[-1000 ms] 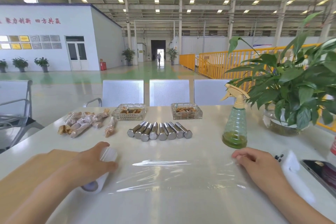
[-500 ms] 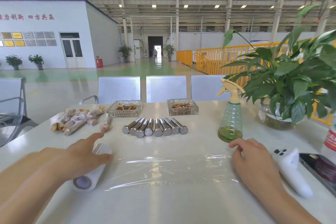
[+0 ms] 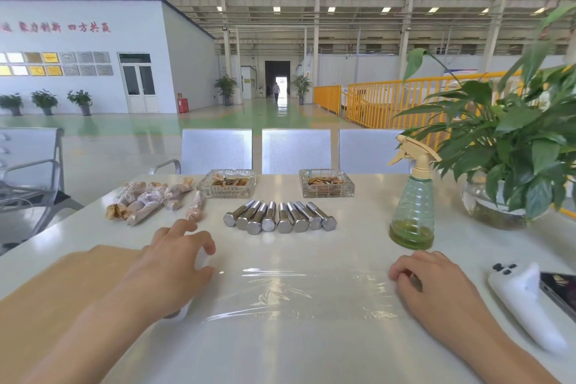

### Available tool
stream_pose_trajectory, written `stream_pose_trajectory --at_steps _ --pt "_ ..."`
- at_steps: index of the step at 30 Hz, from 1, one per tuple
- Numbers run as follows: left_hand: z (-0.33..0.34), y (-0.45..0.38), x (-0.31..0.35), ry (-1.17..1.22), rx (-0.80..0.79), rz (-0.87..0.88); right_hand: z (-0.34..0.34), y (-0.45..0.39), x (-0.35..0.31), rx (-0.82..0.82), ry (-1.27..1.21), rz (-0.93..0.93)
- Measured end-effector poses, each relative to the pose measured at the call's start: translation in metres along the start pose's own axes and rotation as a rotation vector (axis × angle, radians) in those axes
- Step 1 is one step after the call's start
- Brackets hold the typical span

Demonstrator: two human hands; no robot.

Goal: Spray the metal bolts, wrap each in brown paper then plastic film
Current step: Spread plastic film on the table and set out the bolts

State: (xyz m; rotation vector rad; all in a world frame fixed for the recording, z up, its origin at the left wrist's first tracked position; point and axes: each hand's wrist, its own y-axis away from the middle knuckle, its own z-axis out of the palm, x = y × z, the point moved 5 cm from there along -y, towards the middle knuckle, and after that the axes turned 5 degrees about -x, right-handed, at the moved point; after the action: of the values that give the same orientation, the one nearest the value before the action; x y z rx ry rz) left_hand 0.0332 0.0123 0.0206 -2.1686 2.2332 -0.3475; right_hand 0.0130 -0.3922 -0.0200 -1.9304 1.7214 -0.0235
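Observation:
Several bare metal bolts lie in a row at the middle of the white table. Several wrapped bolts are piled at the far left. A sheet of clear plastic film is stretched flat between my hands. My left hand grips the film roll, which shows only below my palm. My right hand has curled fingers pinching the film's free end. A green spray bottle stands beyond my right hand. Brown paper lies under my left forearm.
Two glass dishes holding scraps sit behind the bolts. A potted plant fills the far right corner. A white controller and a phone lie at the right edge. Metal chairs stand behind the table.
My left hand's pointing index finger has come down and the hand now covers more of the roll. My right hand keeps hold of the film's end.

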Motion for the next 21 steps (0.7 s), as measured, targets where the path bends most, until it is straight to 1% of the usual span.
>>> stream_pose_trajectory --at_steps 6,9,12,16,21 --pt "0.004 0.004 0.003 -0.010 -0.019 -0.019 -0.006 0.001 -0.001 0.062 -0.061 0.008" --pt "0.000 0.002 -0.005 0.025 -0.062 -0.074 -0.004 0.003 -0.005 -0.002 0.075 0.017" --pt "-0.013 -0.002 -0.010 0.012 -0.046 -0.095 -0.002 0.003 -0.007 -0.041 0.215 0.046" --pt "-0.013 0.009 -0.008 -0.023 -0.059 -0.155 -0.004 0.004 -0.007 -0.041 0.257 0.061" --pt "0.003 0.024 0.002 -0.121 -0.073 -0.145 -0.005 0.006 -0.008 -0.037 0.247 0.057"
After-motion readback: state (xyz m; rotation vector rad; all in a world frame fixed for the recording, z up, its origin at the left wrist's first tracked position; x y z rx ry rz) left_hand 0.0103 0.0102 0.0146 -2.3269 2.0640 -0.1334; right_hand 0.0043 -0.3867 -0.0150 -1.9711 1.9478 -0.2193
